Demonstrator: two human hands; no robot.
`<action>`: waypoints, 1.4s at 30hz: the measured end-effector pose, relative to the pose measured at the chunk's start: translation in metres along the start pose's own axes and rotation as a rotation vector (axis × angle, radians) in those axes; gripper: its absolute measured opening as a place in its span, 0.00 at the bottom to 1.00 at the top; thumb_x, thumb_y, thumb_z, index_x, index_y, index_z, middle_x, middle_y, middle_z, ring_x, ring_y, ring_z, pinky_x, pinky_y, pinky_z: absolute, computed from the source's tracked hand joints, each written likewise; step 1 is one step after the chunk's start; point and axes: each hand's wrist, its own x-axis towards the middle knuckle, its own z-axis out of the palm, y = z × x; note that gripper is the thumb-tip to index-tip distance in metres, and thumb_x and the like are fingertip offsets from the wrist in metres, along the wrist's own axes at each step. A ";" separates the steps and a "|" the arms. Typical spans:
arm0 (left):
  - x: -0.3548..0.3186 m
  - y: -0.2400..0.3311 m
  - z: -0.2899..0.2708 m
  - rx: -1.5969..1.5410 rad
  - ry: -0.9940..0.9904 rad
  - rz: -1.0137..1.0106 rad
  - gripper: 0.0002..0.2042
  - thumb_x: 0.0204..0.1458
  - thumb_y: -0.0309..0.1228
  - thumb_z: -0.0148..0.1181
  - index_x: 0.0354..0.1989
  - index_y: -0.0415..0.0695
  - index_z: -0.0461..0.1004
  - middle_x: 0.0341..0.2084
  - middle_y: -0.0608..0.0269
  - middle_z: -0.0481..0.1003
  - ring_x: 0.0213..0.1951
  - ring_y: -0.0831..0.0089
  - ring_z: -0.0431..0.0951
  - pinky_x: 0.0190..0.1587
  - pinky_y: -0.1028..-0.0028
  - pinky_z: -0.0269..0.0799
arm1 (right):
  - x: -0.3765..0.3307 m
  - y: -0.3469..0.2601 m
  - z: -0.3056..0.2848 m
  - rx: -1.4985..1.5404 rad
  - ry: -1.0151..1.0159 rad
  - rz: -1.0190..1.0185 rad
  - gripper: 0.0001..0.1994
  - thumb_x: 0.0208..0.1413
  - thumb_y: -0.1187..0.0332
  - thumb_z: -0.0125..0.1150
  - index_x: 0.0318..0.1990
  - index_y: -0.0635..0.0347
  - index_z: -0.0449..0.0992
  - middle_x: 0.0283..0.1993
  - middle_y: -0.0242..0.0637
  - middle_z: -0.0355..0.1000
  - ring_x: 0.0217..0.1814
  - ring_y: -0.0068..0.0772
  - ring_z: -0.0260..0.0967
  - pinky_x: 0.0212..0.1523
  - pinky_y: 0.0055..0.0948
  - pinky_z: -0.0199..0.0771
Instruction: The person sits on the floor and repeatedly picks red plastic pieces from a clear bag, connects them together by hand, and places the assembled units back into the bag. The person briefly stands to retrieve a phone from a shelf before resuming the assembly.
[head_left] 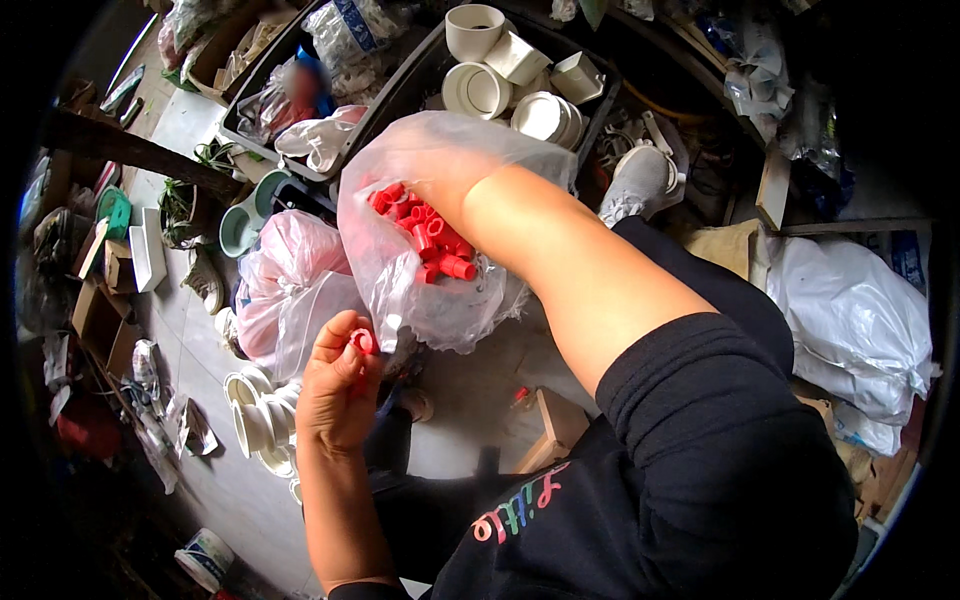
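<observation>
My left hand (338, 385) is closed, pinching a small red plastic fitting (364, 342) with a round open end, just outside a translucent plastic bag (400, 300). Several more red fittings (425, 235), short and tube-like, lie in the bag's mouth. My right arm reaches across into this bag. Only a hazy shape of my right hand (425, 168) shows through the plastic, and its fingers are hidden behind the film and the fittings.
A dark crate (598, 112) with white pipe fittings (476, 90) stands ahead. Left of the bag sits a tied pinkish bag (290, 290); stacked white round pieces (260, 415) lie nearer. A wooden block (555, 430) is by my legs, a white sack (850, 320) at right.
</observation>
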 end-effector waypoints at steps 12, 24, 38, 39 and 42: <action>-0.030 -0.016 0.025 -0.079 -0.118 0.118 0.13 0.47 0.24 0.56 0.42 0.43 0.67 0.38 0.61 0.70 0.38 0.73 0.72 0.36 0.81 0.72 | -0.174 -0.024 -0.069 0.089 -0.005 -0.243 0.16 0.44 0.58 0.61 0.33 0.60 0.70 0.32 0.43 0.71 0.35 0.42 0.69 0.35 0.35 0.67; -0.080 -0.078 0.047 -0.294 -0.199 0.061 0.16 0.45 0.39 0.58 0.40 0.46 0.68 0.35 0.65 0.71 0.30 0.81 0.67 0.24 0.86 0.63 | -0.364 -0.072 -0.094 1.167 0.129 -0.211 0.18 0.51 0.78 0.51 0.52 0.63 0.64 0.39 0.33 0.68 0.34 0.19 0.65 0.33 0.19 0.69; -0.084 -0.089 0.077 -0.033 -0.328 0.110 0.06 0.45 0.30 0.61 0.27 0.48 0.69 0.27 0.71 0.72 0.26 0.83 0.68 0.22 0.84 0.61 | -0.371 -0.102 -0.036 0.524 0.665 -0.443 0.11 0.42 0.77 0.59 0.38 0.60 0.72 0.34 0.40 0.70 0.39 0.38 0.68 0.40 0.30 0.69; -0.084 -0.090 0.078 -0.025 -0.314 0.123 0.06 0.45 0.29 0.61 0.27 0.48 0.69 0.28 0.70 0.72 0.26 0.83 0.67 0.22 0.84 0.61 | -0.370 -0.101 -0.036 0.496 0.673 -0.446 0.11 0.42 0.77 0.59 0.37 0.60 0.73 0.34 0.40 0.70 0.39 0.38 0.68 0.40 0.30 0.68; -0.085 -0.092 0.080 -0.002 -0.268 0.199 0.07 0.44 0.27 0.61 0.31 0.47 0.70 0.31 0.69 0.73 0.25 0.84 0.67 0.22 0.84 0.61 | -0.368 -0.099 -0.036 0.456 0.673 -0.463 0.10 0.42 0.77 0.59 0.36 0.61 0.73 0.35 0.39 0.70 0.40 0.38 0.68 0.41 0.30 0.68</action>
